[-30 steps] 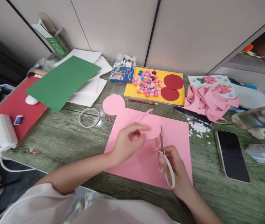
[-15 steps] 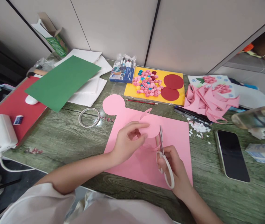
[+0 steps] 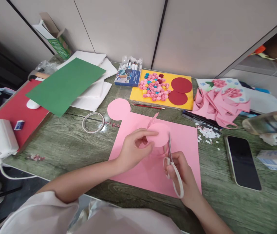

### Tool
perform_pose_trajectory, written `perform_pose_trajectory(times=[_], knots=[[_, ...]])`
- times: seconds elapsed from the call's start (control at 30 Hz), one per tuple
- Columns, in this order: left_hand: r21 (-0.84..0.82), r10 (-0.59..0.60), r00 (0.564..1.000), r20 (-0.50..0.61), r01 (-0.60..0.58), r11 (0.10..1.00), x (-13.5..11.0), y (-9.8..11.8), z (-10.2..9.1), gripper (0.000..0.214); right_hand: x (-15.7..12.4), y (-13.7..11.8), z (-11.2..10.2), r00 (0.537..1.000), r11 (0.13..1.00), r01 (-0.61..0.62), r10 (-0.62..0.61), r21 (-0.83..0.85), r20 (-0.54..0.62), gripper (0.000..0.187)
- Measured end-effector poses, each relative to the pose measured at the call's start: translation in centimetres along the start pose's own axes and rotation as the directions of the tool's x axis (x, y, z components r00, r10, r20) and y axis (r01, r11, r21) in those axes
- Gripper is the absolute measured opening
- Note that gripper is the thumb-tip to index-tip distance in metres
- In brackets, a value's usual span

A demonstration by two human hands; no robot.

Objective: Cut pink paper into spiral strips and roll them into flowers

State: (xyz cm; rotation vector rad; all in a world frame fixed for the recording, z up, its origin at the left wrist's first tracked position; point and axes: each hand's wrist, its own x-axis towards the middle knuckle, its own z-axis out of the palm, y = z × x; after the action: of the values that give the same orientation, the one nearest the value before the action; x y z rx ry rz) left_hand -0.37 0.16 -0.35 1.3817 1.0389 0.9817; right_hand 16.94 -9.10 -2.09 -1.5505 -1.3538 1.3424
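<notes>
Trimming a round, pale-pink paper disc (image 3: 159, 136), a person works two-handed at a green wood-grain desk (image 3: 60, 144), seen from the head camera. The left hand (image 3: 133, 149) has a narrow grip, thumb and fingers pinching the disc by its left side above a large pink paper sheet (image 3: 148, 177). The right hand (image 3: 183, 172) holds a pair of white-handled metal scissors (image 3: 169, 149), fingers wrapped around the loops, the blades upright against the disc's right edge; how far they are parted is too small to tell.

Only a little changes in the last half second: the disc dips slightly and the scissors shift a touch to the right with it. The blades remain at the rim, and a thin, curled pink paper strip (image 3: 152, 120) rises behind the disc's top, which suggests the edge is being tidied in small snips and is not yet finished.

A second pink paper disc (image 3: 119, 109) lies at the sheet's upper-left corner. Beyond, two dark-red paper discs (image 3: 181, 85) rest on a yellow sheet (image 3: 134, 95), with a heap of pointed pink paper offcuts (image 3: 220, 107) to their right.
</notes>
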Motion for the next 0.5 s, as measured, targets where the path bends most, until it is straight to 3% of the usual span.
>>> perform_pose_trajectory(times=[0.5], knots=[[-0.054, 0.060, 0.997, -0.053, -0.063, 0.997, 0.41, 0.20, -0.36, 0.021, 0.13, -0.21, -0.02, 1.000, 1.000, -0.014, 0.015, -0.017, 0.011, 0.022]])
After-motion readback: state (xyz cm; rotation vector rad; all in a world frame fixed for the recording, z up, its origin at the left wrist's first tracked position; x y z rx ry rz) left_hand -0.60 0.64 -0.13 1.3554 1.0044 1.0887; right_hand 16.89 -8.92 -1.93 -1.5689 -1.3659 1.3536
